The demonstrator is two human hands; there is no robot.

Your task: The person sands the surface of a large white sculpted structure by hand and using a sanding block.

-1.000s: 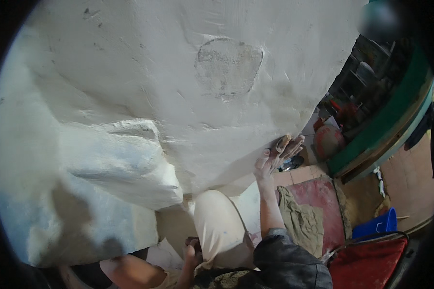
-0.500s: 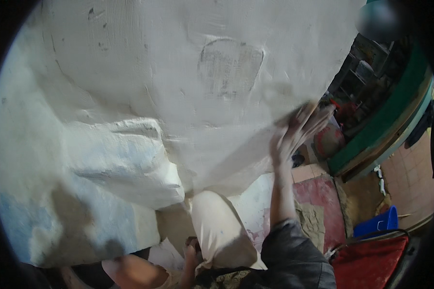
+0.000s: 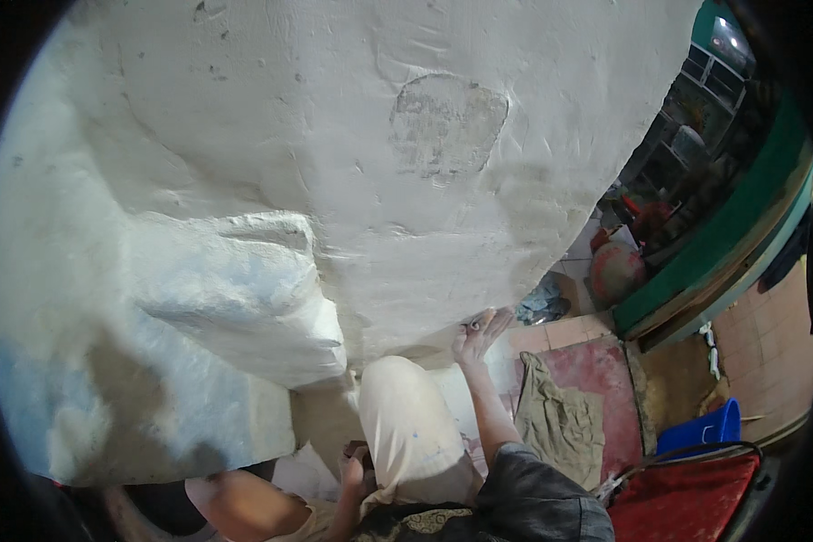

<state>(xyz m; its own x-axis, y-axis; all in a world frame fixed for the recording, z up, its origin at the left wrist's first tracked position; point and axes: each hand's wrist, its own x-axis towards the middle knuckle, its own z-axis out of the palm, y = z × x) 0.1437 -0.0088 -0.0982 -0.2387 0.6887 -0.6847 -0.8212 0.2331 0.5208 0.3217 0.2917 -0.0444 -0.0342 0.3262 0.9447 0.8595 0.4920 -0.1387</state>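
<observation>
A large whitish plastered wall (image 3: 406,217) fills the middle of the view, with a rough grey patch (image 3: 449,125) in its upper part. My right hand (image 3: 484,336), at the end of a dark sleeve, is by the wall's lower right edge. Its fingers are stretched out, and whether anything lies under the palm cannot be made out. Down beside my knee in pale trousers (image 3: 406,425), my left hand (image 3: 354,468) is closed, with something small and dark at its fingers. What that is stays unclear.
A white and bluish stepped ledge (image 3: 235,289) juts out at left. On the right lie a crumpled olive cloth (image 3: 560,420) on a red floor patch (image 3: 605,375), a blue bucket (image 3: 700,427) and a red bag-like item (image 3: 691,497). Beyond stands a curved green partition (image 3: 723,226).
My right hand has slid down and left along the wall, from its right side to the lower edge. The view has shifted slightly, exposing more of the olive cloth. My left hand stays beside the knee.
</observation>
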